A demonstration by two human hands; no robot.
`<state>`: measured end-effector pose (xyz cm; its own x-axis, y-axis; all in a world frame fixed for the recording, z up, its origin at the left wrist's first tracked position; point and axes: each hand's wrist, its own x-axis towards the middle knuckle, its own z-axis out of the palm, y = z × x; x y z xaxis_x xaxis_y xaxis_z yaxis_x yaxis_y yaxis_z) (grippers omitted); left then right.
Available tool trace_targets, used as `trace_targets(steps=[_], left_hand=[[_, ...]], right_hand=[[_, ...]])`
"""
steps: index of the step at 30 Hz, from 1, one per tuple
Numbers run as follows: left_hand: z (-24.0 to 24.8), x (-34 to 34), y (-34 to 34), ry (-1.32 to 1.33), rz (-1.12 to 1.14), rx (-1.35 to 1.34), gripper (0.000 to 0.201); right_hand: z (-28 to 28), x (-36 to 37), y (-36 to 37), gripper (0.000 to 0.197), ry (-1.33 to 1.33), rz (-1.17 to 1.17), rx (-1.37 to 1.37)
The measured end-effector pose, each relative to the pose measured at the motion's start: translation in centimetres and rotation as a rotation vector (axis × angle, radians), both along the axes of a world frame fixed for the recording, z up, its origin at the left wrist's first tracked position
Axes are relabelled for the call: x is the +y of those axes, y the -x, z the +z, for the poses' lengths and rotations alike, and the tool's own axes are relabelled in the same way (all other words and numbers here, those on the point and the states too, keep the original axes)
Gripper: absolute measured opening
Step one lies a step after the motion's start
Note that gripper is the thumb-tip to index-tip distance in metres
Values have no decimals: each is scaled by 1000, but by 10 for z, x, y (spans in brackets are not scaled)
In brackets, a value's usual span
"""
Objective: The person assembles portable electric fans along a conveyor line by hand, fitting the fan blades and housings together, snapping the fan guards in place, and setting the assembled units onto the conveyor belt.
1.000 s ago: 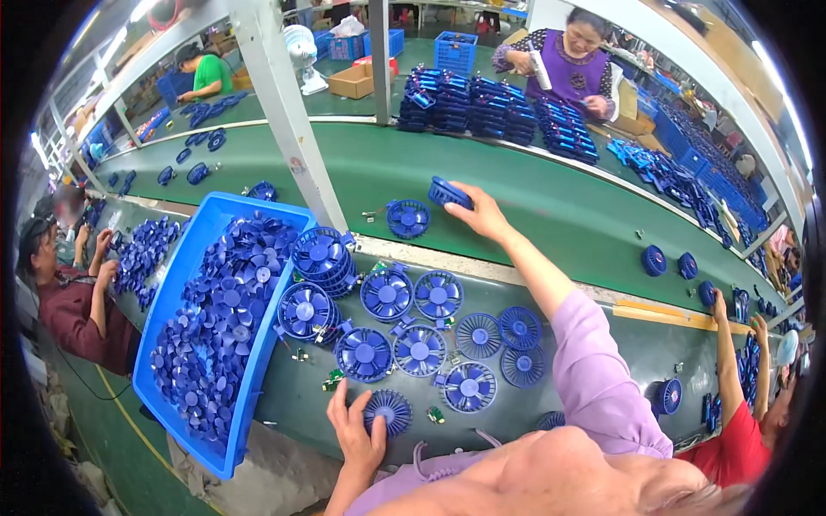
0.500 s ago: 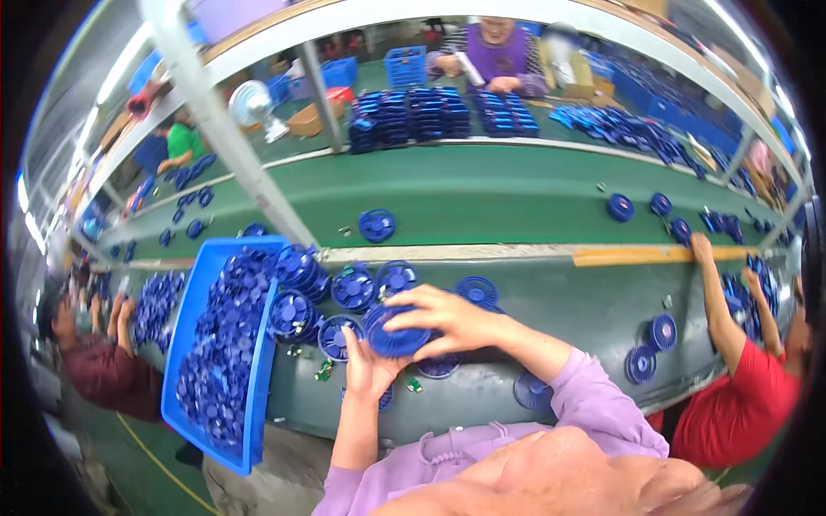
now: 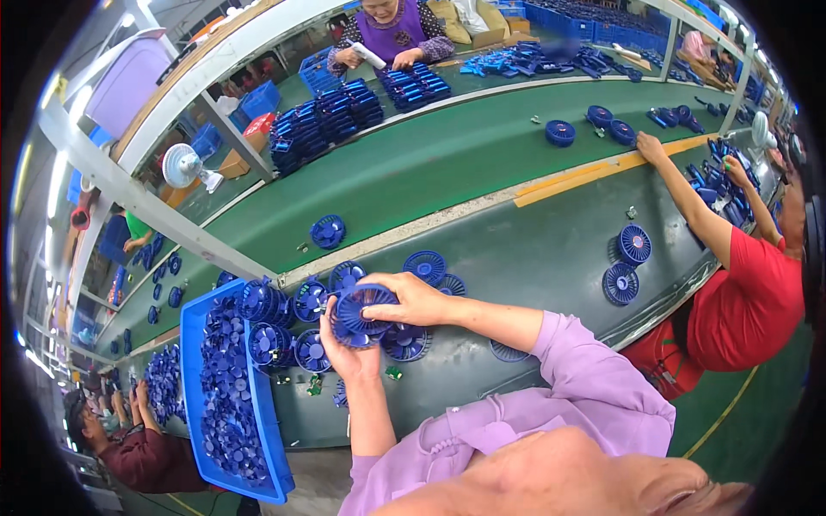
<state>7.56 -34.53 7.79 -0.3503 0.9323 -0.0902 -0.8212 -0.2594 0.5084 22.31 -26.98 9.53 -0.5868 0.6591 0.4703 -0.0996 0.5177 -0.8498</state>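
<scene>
A round blue fan housing (image 3: pixel 354 331) with a ribbed grille is held between my two hands over the bench. My left hand (image 3: pixel 354 359) grips it from below and from the left side. From the right, my right hand (image 3: pixel 411 301) curls over its upper edge, with the thumb on the grille's face. Directly left of my hands are several fan housings with blades, among them one fan (image 3: pixel 311 351) lying face up. Beyond my right hand a ribbed grille (image 3: pixel 426 267) lies on the bench. Small green circuit boards (image 3: pixel 315 384) rest near my left wrist.
A blue bin (image 3: pixel 277 447) full of small blue fan blades stands at left. A green conveyor belt (image 3: pixel 447 142) runs behind the bench, past a white post (image 3: pixel 185 222). On the right, a co-worker in a red shirt (image 3: pixel 744 292) reaches toward the belt; two grilles (image 3: pixel 621 284) lie nearer me.
My view has tilted and swung, so the scene sits rotated. My right hand's spread fingers have closed around the housing, and the grille's face now turns more toward me.
</scene>
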Motion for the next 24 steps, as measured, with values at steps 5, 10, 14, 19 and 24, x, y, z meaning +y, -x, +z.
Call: trace_targets(steps=[5, 10, 14, 19, 24], left_hand=[[-3, -2, -13, 12, 126, 185, 41], [16, 1, -41, 63, 227, 373, 38], [-2, 6, -51, 43, 569, 1080, 33], [-5, 14, -54, -129, 702, 1466, 31], [3, 30, -46, -122, 354, 727, 27]], right_hand=[[-9, -8, 2, 67, -153, -106, -73], [-20, -18, 6, 85, -216, -31, -63], [-34, -17, 19, 83, 60, 78, 103], [-29, -10, 14, 73, 236, 180, 209], [-23, 10, 2, 87, -151, -8, 5]])
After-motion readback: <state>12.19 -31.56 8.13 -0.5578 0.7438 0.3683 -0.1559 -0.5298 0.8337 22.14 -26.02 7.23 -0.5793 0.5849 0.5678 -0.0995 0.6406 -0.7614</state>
